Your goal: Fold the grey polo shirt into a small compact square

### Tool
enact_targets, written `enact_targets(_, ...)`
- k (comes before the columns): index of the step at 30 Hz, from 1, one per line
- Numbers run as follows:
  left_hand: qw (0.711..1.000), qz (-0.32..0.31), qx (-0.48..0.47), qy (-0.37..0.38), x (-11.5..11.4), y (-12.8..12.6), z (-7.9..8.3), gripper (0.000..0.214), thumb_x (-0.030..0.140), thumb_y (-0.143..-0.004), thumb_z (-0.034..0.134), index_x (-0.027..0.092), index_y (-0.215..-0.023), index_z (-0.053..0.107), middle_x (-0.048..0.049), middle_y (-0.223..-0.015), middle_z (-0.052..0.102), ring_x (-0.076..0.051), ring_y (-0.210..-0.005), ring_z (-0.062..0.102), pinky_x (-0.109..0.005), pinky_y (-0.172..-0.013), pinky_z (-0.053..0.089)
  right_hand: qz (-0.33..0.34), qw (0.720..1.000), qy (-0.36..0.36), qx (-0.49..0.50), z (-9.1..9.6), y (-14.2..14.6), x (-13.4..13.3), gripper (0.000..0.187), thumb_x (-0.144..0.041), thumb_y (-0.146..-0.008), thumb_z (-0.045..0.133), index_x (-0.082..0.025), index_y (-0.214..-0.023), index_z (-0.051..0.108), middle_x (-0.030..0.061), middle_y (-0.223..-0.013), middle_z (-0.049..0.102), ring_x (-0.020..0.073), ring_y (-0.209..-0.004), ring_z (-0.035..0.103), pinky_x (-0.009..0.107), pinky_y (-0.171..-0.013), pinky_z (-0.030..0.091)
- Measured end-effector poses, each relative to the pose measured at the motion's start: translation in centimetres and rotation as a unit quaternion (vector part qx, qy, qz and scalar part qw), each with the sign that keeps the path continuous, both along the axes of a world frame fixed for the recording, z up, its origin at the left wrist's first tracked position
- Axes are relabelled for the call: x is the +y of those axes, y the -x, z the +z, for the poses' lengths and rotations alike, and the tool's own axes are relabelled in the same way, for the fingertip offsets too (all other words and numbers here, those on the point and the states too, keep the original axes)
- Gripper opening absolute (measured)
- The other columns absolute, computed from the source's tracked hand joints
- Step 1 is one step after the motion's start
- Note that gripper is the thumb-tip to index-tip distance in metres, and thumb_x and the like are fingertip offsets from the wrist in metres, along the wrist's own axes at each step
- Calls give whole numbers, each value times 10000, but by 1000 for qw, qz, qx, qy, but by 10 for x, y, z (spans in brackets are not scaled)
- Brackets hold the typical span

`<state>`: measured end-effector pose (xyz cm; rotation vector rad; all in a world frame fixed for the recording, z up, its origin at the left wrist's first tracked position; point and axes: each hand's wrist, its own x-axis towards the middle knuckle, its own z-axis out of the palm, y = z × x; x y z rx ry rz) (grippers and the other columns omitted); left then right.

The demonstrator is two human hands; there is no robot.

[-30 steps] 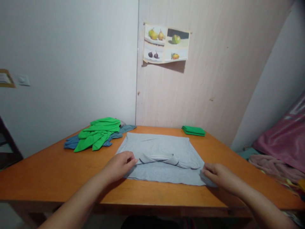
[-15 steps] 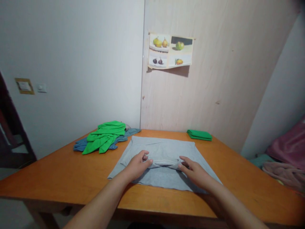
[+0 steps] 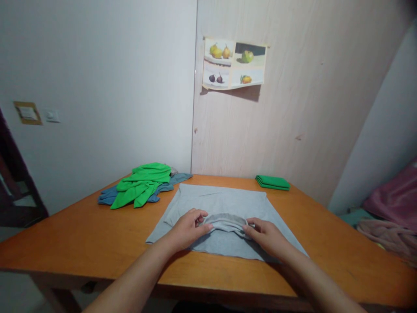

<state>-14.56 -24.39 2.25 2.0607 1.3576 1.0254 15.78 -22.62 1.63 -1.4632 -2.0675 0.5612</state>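
Observation:
A grey shirt (image 3: 228, 198) lies spread on the wooden table in front of me, its sides tapering toward the back. Near its front, a curved band like a neckline stands slightly raised between my hands, with wrinkled cloth below it. My left hand (image 3: 192, 226) pinches the band's left end between thumb and fingers. At the right end, my right hand (image 3: 262, 232) grips the cloth the same way. Some fingertips are hidden behind the fabric.
A bright green garment (image 3: 143, 182) lies crumpled over blue-grey cloth (image 3: 107, 195) at the table's back left. A folded green cloth (image 3: 273, 182) sits at the back right. The orange-brown table (image 3: 81, 243) meets the wall behind. Pink fabric (image 3: 394, 195) is heaped beyond its right side.
The neckline band has been drawn up and opened wider, showing more of its inner side. My left hand has shifted slightly right, and the view has tilted a little.

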Motion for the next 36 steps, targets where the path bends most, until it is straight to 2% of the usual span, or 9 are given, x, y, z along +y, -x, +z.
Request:
enact_targets(6, 998, 0, 39, -39, -6, -1, 9, 175, 261, -821, 545, 189, -894, 687, -50, -887, 637, -208, -865, 583, -305, -780, 439, -10, 998, -38, -53, 9, 4, -12, 286, -435, -879, 486, -227, -852, 680, 4, -661, 653, 171, -645, 575, 272, -620, 355)
enact_targets(13, 992, -59, 111, -25, -28, 10, 20, 247, 373, -869, 553, 197, -722, 643, -21, -757, 632, -181, -758, 572, -274, -708, 412, 50, 995, -29, -87, 13, -5, -29, 511, -600, -903, 455, -215, -577, 535, -13, -521, 540, 135, -520, 462, 269, -533, 260)
enact_targets(18, 993, -47, 111, -18, -29, 9, 12, 278, 387, -893, 531, 192, -744, 662, -10, -723, 636, -168, -720, 564, -265, -667, 386, 5, 996, -59, -62, 15, 3, -25, 421, -566, -924, 428, -234, -752, 621, 2, -659, 642, 171, -637, 566, 268, -603, 343)
enact_targets(21, 994, -58, 95, -7, -30, 7, 9, 247, 375, -876, 544, 192, -784, 682, -14, -757, 646, -171, -742, 565, -260, -672, 394, 37, 994, -42, -96, 15, 12, -27, 305, -505, -894, 506, -256, -861, 680, 15, -752, 706, 191, -716, 619, 271, -644, 363)
enact_targets(24, 997, -54, 43, 33, -29, 12, 8, 265, 388, -885, 509, 182, -803, 654, -3, -735, 617, -161, -708, 552, -248, -643, 403, 55, 990, -14, -126, 11, 12, -29, 271, -471, -873, 533, -256, -831, 692, 25, -760, 717, 200, -724, 629, 274, -642, 365)
enact_targets(26, 999, -18, 3, 27, -24, 24, 8, 268, 395, -887, 492, 177, -809, 626, 1, -725, 595, -162, -701, 545, -248, -634, 407, 50, 993, -2, -110, 7, 8, -28, 299, -483, -883, 509, -247, -829, 683, 24, -747, 710, 200, -706, 625, 276, -628, 372)
enact_targets(29, 995, 94, -11, -33, -13, 51, 5, 238, 380, -884, 474, 187, -837, 605, 4, -725, 575, -178, -718, 550, -261, -640, 405, 47, 996, -1, -70, 4, 2, -22, 345, -516, -895, 470, -239, -818, 662, 18, -731, 693, 201, -698, 617, 284, -635, 397)
enact_targets(32, 979, 198, 26, -47, -2, 78, 1, 185, 323, -874, 456, 198, -870, 593, 5, -749, 600, -184, -728, 570, -266, -652, 398, 39, 998, -26, -49, 6, 2, -17, 360, -529, -908, 439, -244, -820, 641, 9, -710, 669, 200, -699, 609, 289, -645, 405)
enact_targets(36, 958, 266, 110, -15, 2, 91, -2, 166, 310, -875, 476, 197, -891, 598, -22, -815, 647, -194, -788, 594, -266, -658, 368, 40, 996, -37, -66, 6, 11, -12, 366, -537, -912, 439, -239, -773, 600, 8, -694, 653, 196, -684, 600, 289, -629, 389)
